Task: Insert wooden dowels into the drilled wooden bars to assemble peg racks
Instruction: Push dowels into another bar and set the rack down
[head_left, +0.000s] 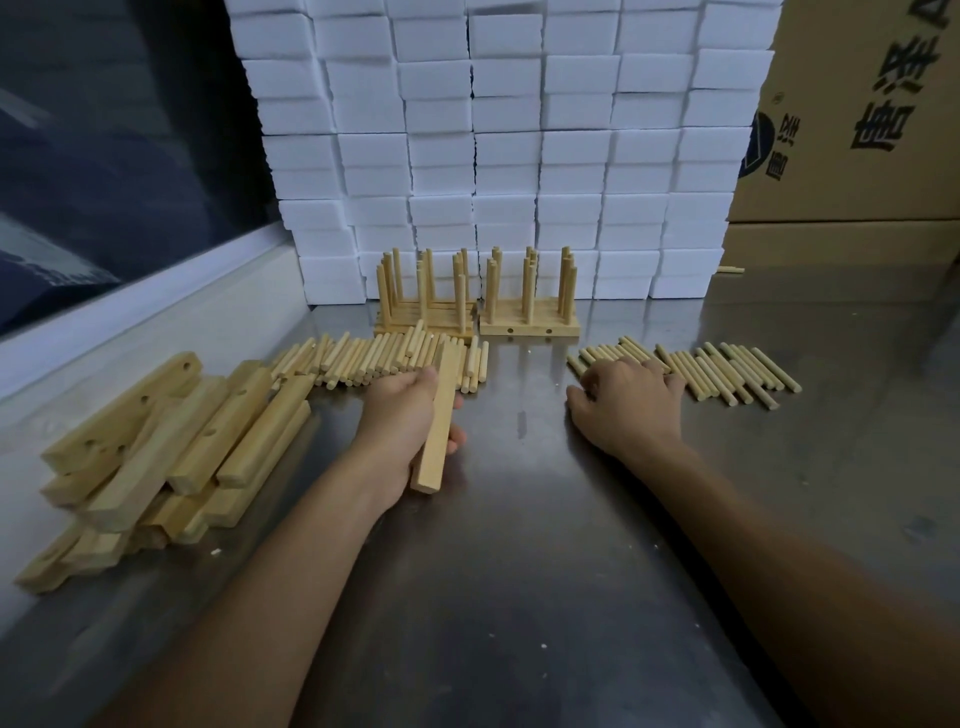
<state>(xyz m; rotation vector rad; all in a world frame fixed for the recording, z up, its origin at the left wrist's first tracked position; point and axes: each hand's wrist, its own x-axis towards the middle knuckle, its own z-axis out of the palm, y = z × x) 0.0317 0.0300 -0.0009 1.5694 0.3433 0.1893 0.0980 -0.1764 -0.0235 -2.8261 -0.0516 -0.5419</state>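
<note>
My left hand (405, 421) grips a drilled wooden bar (440, 415), held lengthwise away from me above the steel table (519, 545). My right hand (631, 402) lies palm down on the left end of a row of loose dowels (722, 371), fingers curled over a few of them. A second, denser pile of dowels (374, 358) lies behind my left hand. A heap of drilled bars (171, 447) sits at the left. Two groups of finished peg racks (426, 301) (530, 306) stand at the back centre.
A wall of stacked white foam blocks (509, 145) rises behind the racks. Cardboard boxes (857, 119) stand at the back right. A raised ledge (140, 312) and dark window border the table on the left.
</note>
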